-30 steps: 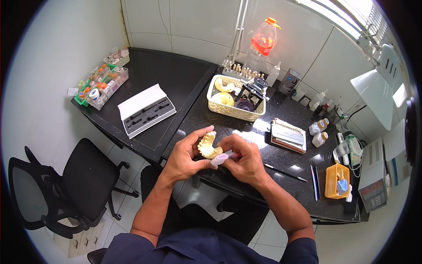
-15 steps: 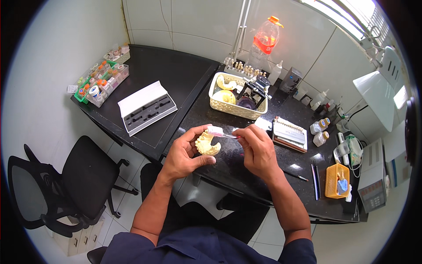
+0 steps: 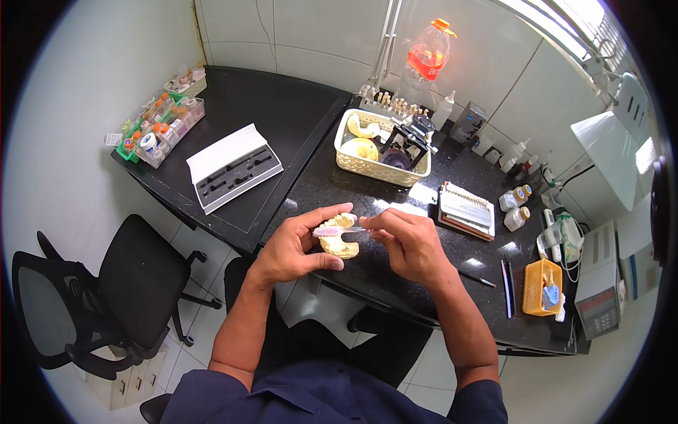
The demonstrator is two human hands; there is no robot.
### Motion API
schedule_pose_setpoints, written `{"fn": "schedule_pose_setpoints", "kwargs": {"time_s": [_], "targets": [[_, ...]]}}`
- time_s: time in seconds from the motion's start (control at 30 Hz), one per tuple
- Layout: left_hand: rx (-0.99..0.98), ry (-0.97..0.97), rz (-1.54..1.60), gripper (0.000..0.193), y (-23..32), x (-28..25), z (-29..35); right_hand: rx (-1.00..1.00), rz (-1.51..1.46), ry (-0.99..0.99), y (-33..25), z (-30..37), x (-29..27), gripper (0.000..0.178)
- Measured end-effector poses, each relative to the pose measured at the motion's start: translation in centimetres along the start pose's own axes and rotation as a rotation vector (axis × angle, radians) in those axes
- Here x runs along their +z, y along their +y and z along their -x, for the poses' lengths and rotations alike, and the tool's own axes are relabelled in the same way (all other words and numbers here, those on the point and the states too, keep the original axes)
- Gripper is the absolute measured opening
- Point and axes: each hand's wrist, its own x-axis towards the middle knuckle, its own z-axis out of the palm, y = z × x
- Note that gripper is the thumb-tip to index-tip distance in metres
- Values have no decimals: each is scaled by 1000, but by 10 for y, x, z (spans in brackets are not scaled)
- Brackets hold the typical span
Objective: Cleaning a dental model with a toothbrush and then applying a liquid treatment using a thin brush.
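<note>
Head view: the left hand (image 3: 291,247) is half-curled, gripping the cast (image 3: 340,248) between fingers and thumb above the near edge of the table (image 3: 371,196). The right hand (image 3: 413,245) is closed in a pinch on the handle of the brush (image 3: 328,232), whose head lies across the cast. Beyond them stands a basket (image 3: 374,169).

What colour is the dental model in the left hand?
The dental model is pale yellow, best seen in the head view.
</note>
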Motion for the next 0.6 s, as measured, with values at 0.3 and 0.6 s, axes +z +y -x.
{"fn": "schedule_pose_setpoints", "kwargs": {"time_s": [0.3, 0.6], "targets": [[25, -3, 63, 96, 3, 1, -1, 90, -52, -52, 2, 5, -23, 24], [49, -41, -50, 90, 1, 1, -1, -13, 165, -42, 1, 5, -10, 31]]}}
